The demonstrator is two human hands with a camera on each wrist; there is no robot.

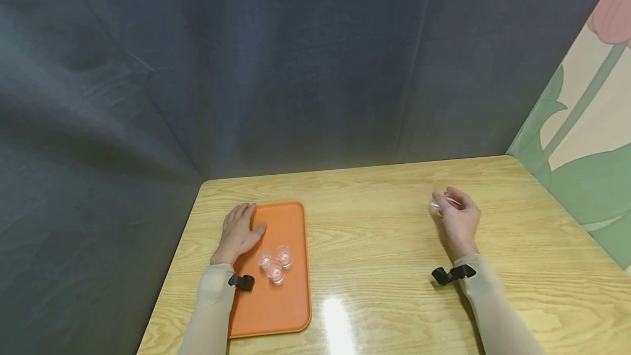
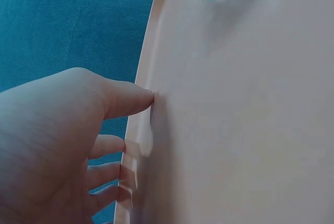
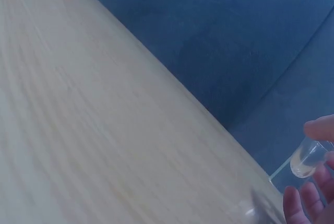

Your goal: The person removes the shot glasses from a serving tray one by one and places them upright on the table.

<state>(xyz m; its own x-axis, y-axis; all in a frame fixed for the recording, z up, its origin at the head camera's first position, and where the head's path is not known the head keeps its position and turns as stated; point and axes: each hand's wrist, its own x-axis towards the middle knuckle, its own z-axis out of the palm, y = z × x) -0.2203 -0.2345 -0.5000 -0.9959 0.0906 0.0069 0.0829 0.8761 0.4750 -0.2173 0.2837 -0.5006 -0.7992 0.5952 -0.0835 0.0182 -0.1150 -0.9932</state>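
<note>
Head view: the right hand (image 1: pixel 460 221) had a small clear glass (image 1: pixel 435 205) pinched in its grip, over on the right of the tabletop (image 1: pixel 374 234). The orange tray (image 1: pixel 276 311) was well off to its left, three similar glasses (image 1: pixel 275 272) bunched on it, and the left hand (image 1: pixel 239 234) was way nearer.

Left wrist: loose grip, just touching the rim.

Right wrist: glass looked see-through, couldn't really tell how upright.
</note>
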